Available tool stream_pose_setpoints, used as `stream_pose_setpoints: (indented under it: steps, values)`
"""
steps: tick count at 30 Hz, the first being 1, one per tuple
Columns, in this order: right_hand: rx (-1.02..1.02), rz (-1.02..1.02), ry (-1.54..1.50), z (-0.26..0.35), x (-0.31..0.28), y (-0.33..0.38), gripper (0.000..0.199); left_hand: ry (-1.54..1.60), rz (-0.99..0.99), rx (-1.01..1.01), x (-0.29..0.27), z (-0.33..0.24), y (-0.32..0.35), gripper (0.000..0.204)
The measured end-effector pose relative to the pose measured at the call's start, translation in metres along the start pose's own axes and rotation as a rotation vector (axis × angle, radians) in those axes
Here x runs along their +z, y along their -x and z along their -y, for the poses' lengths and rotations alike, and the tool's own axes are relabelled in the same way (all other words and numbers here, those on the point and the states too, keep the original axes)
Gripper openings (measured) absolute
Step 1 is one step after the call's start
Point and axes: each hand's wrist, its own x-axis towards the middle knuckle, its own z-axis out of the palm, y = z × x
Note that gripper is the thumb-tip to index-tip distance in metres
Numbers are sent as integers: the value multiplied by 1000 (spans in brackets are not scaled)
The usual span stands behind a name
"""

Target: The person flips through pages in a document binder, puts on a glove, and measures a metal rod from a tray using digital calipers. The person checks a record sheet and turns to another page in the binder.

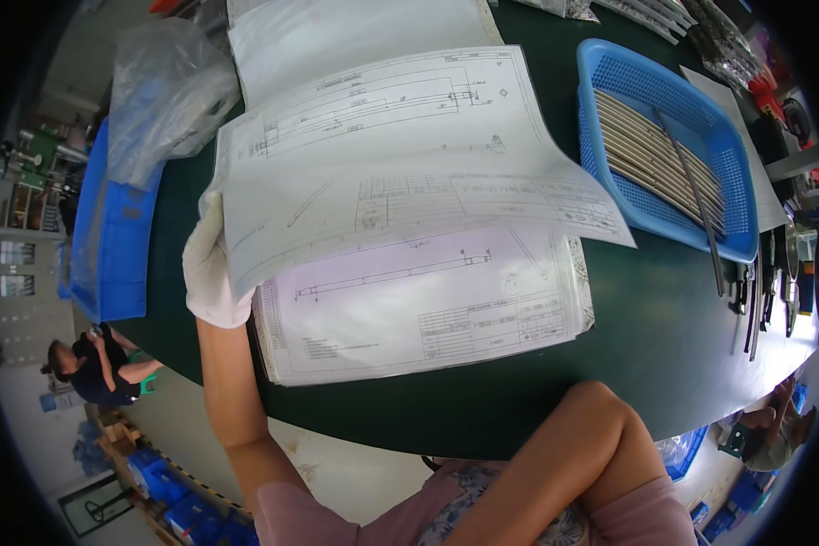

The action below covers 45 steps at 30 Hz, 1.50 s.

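My left hand point(211, 268), in a white glove, grips the left edge of a drawing sheet point(337, 187). That sheet is lifted and curves over the stack beneath, its lower right corner raised. Part of my left fingers is hidden behind it. Under the raised sheet lies another technical drawing point(382, 314), showing a long thin rod shape and a table of lines, on top of a thick stack of pages. A further page point(364, 36) is folded back at the far side. My right arm is bent with its elbow near the table edge; the right hand is outside the picture.
On the green table point(646, 318), a blue basket point(746, 196) at right holds several metal rods point(651, 150). Several dark tools point(755, 296) lie beyond it. At left are a blue bin point(118, 264) and a clear plastic bag point(168, 100). Two people sit farther off.
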Motion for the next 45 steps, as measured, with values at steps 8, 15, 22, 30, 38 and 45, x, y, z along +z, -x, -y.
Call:
stream_pose_setpoints:
  steps: [8, 15, 22, 30, 38, 45]
  values:
    - [-89, -47, 19, 9, 9, 1, 15, -743, 1158, -340, -57, -64, -36, 48]
    - [-63, -32, -45, 6, 7, 10, 20, -815, 425, -25, -64, -28, -52, 54]
    - [-9, 4, -11, 0, 3, 13, 27, -741, 217, 126, -36, -17, -43, 24]
    - [45, 43, 78, -7, -6, 8, 36, -845, 285, 141, -28, -16, -33, 19]
    - [423, 258, 1002, 11, -102, 28, 50, -998, 278, 77, -34, -24, -40, 8]
    - [1116, 282, 1541, 25, -186, 84, 66, -1064, 301, 60, -39, -26, -41, 8]
